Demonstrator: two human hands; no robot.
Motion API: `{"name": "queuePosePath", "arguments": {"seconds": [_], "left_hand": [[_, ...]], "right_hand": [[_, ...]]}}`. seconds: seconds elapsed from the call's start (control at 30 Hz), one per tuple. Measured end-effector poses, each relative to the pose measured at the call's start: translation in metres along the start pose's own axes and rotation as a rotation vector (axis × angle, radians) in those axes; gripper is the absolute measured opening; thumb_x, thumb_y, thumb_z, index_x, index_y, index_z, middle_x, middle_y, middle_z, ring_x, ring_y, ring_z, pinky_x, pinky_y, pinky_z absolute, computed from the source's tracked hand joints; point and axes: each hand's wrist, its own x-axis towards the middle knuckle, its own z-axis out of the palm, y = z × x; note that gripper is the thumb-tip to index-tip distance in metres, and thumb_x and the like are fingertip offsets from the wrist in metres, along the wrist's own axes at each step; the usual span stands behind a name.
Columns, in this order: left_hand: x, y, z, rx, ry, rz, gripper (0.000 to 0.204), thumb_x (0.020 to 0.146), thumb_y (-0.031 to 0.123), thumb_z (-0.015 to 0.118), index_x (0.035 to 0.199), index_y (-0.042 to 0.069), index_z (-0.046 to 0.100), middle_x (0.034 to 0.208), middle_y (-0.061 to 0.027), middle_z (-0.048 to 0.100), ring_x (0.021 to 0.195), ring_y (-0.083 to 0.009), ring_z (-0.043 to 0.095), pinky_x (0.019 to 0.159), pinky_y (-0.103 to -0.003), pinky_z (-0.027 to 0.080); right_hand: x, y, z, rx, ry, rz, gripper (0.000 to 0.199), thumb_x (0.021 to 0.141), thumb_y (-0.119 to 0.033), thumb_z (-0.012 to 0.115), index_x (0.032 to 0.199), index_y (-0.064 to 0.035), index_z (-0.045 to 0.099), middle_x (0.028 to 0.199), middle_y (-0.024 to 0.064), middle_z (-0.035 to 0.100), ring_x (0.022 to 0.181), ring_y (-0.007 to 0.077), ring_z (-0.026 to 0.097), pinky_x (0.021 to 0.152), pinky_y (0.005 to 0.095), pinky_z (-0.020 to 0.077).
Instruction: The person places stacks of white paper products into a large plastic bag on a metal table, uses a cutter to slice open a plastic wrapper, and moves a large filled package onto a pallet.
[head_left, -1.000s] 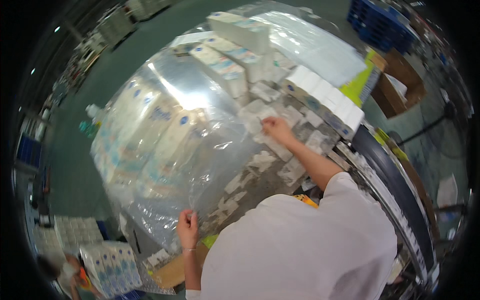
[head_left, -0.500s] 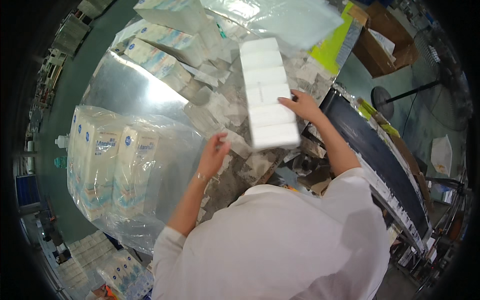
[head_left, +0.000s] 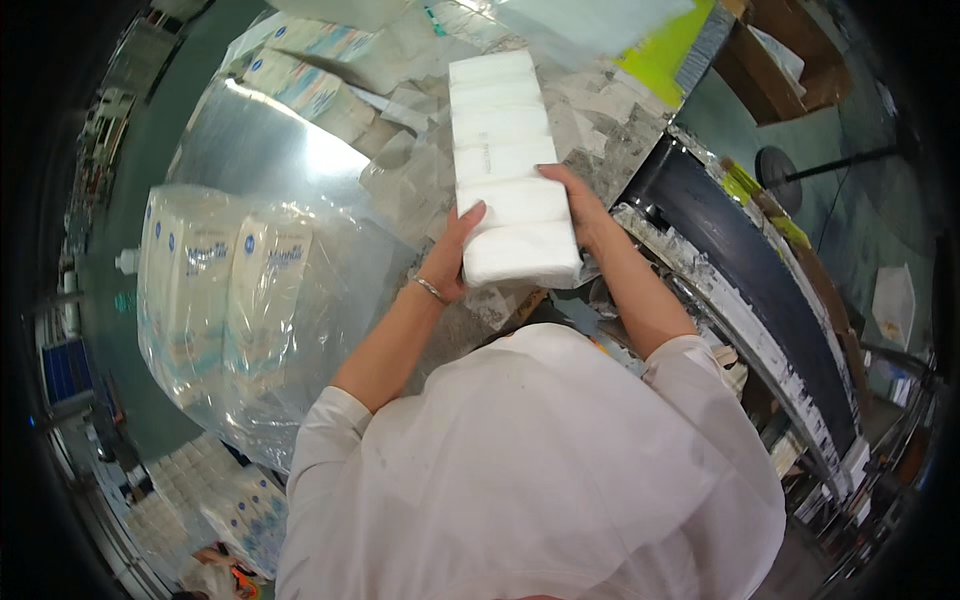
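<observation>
A long white pack of tissue rolls or folded tissue (head_left: 508,150), lined up in several segments under a thin wrap, sits between my two hands. My left hand (head_left: 452,252) grips its near left side, the thumb lying over the top edge. On the other side my right hand (head_left: 582,208) holds the right edge, thumb on top; the fingers of both hands are partly hidden. Left of my left forearm is a large clear plastic bag (head_left: 350,270) with printed cream-and-blue tissue packs (head_left: 268,275) standing inside it.
More printed packs (head_left: 305,88) lie on the metal table (head_left: 225,150) at the far left. Scraps of clear film (head_left: 395,175) litter the worktop. A dark conveyor belt (head_left: 740,240) runs along the right, with a cardboard box (head_left: 780,60) and a fan stand (head_left: 780,180) beyond.
My left hand has come over to the white pack and taken hold of its left side. The pack has shifted slightly left, my right hand still on it.
</observation>
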Motion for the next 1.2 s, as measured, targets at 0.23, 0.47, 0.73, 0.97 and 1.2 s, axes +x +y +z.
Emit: {"name": "queuePosePath", "arguments": {"seconds": [0.23, 0.47, 0.73, 0.97, 1.2], "left_hand": [[-0.081, 0.039, 0.020, -0.069, 0.113, 0.034, 0.053, 0.083, 0.040, 0.053, 0.123, 0.006, 0.042, 0.114, -0.0082, 0.053, 0.103, -0.0180, 0.053, 0.085, -0.030, 0.044], [-0.177, 0.024, -0.056, 0.969, 0.737, 0.723, 0.055, 0.077, 0.026, 0.064, 0.124, 0.006, 0.042, 0.112, -0.0060, 0.047, 0.100, -0.0189, 0.046, 0.084, -0.031, 0.039], [-0.281, -0.049, -0.200, 1.949, 1.465, 0.352, 0.086, 0.066, 0.033, 0.069, 0.135, 0.009, 0.023, 0.135, -0.0159, 0.027, 0.123, -0.0309, 0.027, 0.100, -0.047, 0.019], [-0.246, -0.066, -0.245, 1.556, 1.572, 0.503, 0.080, 0.070, 0.038, 0.063, 0.133, 0.007, 0.025, 0.133, -0.0151, 0.030, 0.120, -0.0292, 0.031, 0.098, -0.048, 0.020], [-0.270, -0.027, -0.275, 1.398, 1.464, 0.759, 0.024, 0.079, 0.014, 0.051, 0.103, 0.009, 0.050, 0.091, -0.0126, 0.058, 0.090, -0.0276, 0.053, 0.074, -0.036, 0.042]], "right_hand": [[-0.055, -0.022, 0.064, -0.148, 0.005, 0.032, 0.057, 0.072, -0.037, 0.056, 0.113, 0.0018, 0.047, 0.100, 0.0163, 0.057, 0.086, 0.0260, 0.059, 0.076, 0.0364, 0.0490], [-0.095, -0.014, 0.094, -0.267, 0.007, -0.143, 0.042, 0.069, -0.037, 0.057, 0.096, -0.0042, 0.056, 0.085, 0.0126, 0.059, 0.075, 0.0220, 0.059, 0.069, 0.0339, 0.0490], [-0.100, -0.015, 0.046, -0.408, -0.054, 0.009, 0.044, 0.068, -0.037, 0.058, 0.097, -0.0032, 0.055, 0.085, 0.0140, 0.058, 0.075, 0.0231, 0.059, 0.070, 0.0338, 0.0486], [-0.082, 0.054, 0.082, -0.780, -0.284, 0.445, 0.045, 0.068, -0.036, 0.057, 0.099, -0.0024, 0.055, 0.085, 0.0145, 0.058, 0.075, 0.0235, 0.059, 0.071, 0.0339, 0.0485], [-0.071, 0.092, 0.161, -0.840, -0.447, 0.708, 0.048, 0.069, -0.034, 0.057, 0.102, -0.0002, 0.053, 0.087, 0.0154, 0.059, 0.077, 0.0248, 0.059, 0.071, 0.0344, 0.0484]]}}
